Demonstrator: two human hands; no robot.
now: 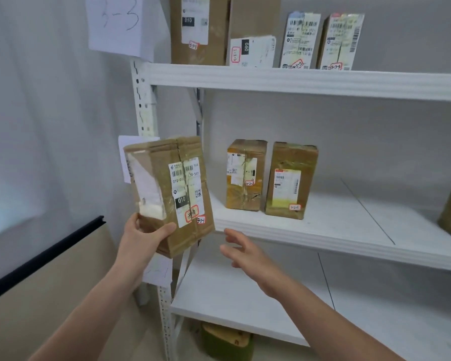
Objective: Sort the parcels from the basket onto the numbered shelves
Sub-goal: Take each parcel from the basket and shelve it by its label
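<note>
Your left hand point(141, 235) grips one tilted, taped brown parcel point(167, 194) with a white label; right hand point(242, 251) spread, empty. Two boxes point(246, 174) upright on middle shelf point(323, 238).

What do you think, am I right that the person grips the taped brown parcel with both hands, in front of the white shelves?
Not quite. Only the left hand grips the taped brown parcel, near its lower corner. The right hand is open beside it, fingers spread, with a gap between them and the parcel. The head view shows this. The parcel is indeed in front of the white shelves.
</note>
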